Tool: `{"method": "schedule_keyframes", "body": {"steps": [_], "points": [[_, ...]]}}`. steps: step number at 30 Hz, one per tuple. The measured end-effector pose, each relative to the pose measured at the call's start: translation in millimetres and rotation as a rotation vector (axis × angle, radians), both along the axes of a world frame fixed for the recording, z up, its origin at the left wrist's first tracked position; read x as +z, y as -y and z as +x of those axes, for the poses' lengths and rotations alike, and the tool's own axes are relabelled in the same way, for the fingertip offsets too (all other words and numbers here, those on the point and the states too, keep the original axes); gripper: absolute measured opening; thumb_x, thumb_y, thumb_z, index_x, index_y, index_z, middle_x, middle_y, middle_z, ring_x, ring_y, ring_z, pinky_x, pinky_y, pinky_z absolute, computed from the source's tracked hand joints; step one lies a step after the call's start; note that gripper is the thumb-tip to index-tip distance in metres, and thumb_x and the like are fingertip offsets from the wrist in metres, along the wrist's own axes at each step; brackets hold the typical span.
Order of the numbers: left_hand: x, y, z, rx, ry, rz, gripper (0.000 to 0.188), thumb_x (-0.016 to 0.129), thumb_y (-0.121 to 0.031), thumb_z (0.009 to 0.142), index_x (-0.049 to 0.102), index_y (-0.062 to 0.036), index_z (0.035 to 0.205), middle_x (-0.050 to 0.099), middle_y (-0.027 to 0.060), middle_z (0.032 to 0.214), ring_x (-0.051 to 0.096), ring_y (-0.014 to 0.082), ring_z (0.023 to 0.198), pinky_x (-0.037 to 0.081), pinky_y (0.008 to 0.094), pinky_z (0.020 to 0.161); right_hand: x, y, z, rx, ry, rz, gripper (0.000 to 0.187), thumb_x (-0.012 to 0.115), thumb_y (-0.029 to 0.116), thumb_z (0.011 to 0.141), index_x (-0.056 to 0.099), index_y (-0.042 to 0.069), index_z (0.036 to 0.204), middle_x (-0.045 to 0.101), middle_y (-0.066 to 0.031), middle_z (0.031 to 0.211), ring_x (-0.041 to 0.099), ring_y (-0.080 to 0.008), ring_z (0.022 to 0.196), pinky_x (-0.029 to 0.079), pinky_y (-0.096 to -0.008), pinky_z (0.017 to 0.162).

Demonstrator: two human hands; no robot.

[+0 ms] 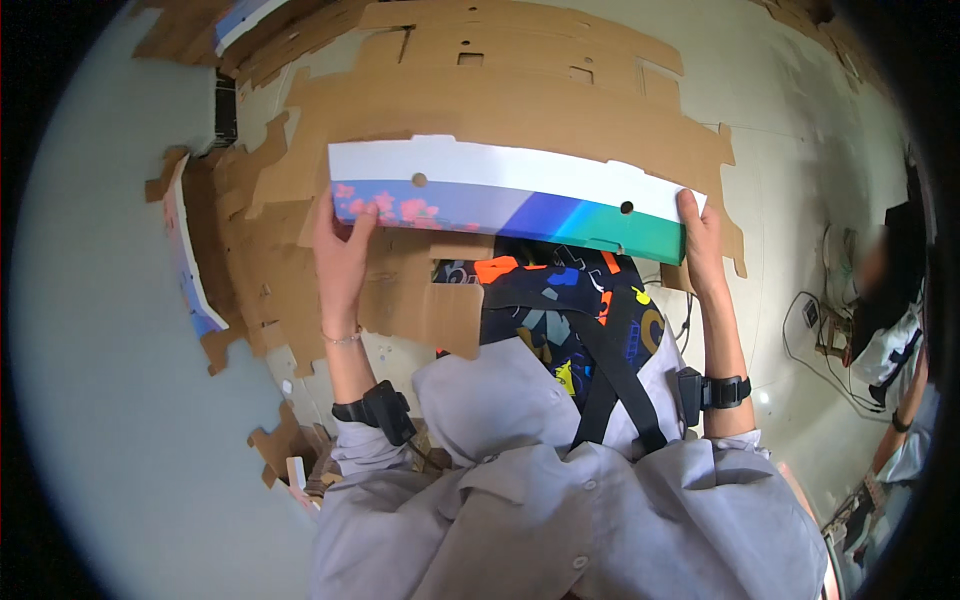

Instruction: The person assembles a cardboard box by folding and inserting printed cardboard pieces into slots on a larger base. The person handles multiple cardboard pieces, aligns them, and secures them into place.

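Across my lap, both hands hold up a long printed cardboard panel [480, 190]. It has a white upper band, with purple, blue and green below, pink blossoms at the left end and two round holes. My left hand [345, 250] grips the lower left corner, thumb on the printed face and the other fingers mostly hidden behind. My right hand [704, 235] pinches the right end, its thumb near the upper corner. Directly beyond the panel lies a broad plain brown cardboard sheet [500, 105] with cut slots and holes. A brown flap [452, 315] shows below the panel, beside my lap.
More brown cardboard [275, 290] lies at the left, where a printed piece [190, 250] stands on its edge. Cables [825, 365] run over the pale floor [765, 250] at the right. Another person's arm [905, 405] shows at the right rim.
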State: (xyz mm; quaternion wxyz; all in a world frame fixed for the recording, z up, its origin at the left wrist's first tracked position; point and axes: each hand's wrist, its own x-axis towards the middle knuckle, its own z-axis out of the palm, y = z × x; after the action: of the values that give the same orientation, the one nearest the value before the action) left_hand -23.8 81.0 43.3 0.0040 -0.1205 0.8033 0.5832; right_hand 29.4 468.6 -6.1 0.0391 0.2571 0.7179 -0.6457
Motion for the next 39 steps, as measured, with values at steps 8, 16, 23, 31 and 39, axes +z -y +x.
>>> {"method": "schedule_keyframes", "body": {"steps": [8, 16, 23, 31, 39], "points": [[2.4, -13.5, 50.2, -0.013, 0.15, 0.28, 0.042, 0.069, -0.006, 0.08, 0.052, 0.0031, 0.117, 0.062, 0.0064, 0.105, 0.058, 0.0111, 0.095, 0.045, 0.0262, 0.086, -25.9, -28.3, 8.5, -0.068, 0.061, 0.03, 0.054, 0.051, 0.049, 0.092, 0.062, -0.004, 0.101, 0.063, -0.0082, 0.089, 0.057, -0.0109, 0.079, 0.046, -0.0264, 0.071], [21.4, -16.2, 82.1, 0.027, 0.203, 0.37, 0.054, 0.074, -0.002, 0.075, 0.048, 0.0025, 0.122, 0.062, 0.008, 0.106, 0.058, 0.0124, 0.097, 0.045, 0.0268, 0.088, -13.4, -31.2, 13.1, -0.09, -0.021, 0.085, 0.055, 0.043, 0.058, 0.092, 0.055, 0.007, 0.074, 0.048, 0.0031, 0.055, 0.044, -0.005, 0.041, 0.029, -0.0206, 0.033], [17.2, -34.2, 74.1, 0.067, -0.012, 0.138, 0.065, 0.069, -0.006, 0.082, 0.033, 0.0017, 0.135, 0.052, 0.0135, 0.122, 0.053, 0.0178, 0.108, 0.044, 0.0306, 0.091, -7.8, -24.3, -1.4, -0.073, 0.01, 0.056, 0.065, 0.046, 0.058, 0.092, 0.059, -0.005, 0.099, 0.06, -0.0084, 0.087, 0.057, -0.0122, 0.079, 0.046, -0.0256, 0.07], [34.3, -46.7, 54.5, 0.009, -0.005, -0.041, 0.069, 0.067, -0.008, 0.083, 0.03, -0.0029, 0.14, 0.047, 0.0168, 0.127, 0.05, 0.0222, 0.113, 0.043, 0.0346, 0.094, -6.3, -21.8, 0.0, -0.068, 0.04, 0.046, 0.069, 0.046, 0.059, 0.091, 0.058, -0.007, 0.105, 0.061, -0.0104, 0.094, 0.058, -0.0141, 0.087, 0.046, -0.027, 0.078], [32.8, -39.8, 37.3, -0.115, -0.074, -0.268, 0.068, 0.071, -0.011, 0.079, 0.037, -0.0027, 0.138, 0.044, 0.017, 0.134, 0.051, 0.0254, 0.115, 0.042, 0.0354, 0.097, -19.7, -22.8, 5.1, -0.096, 0.053, 0.029, 0.069, 0.047, 0.06, 0.09, 0.059, -0.006, 0.105, 0.061, -0.01, 0.094, 0.058, -0.0141, 0.086, 0.046, -0.0271, 0.077]]}}
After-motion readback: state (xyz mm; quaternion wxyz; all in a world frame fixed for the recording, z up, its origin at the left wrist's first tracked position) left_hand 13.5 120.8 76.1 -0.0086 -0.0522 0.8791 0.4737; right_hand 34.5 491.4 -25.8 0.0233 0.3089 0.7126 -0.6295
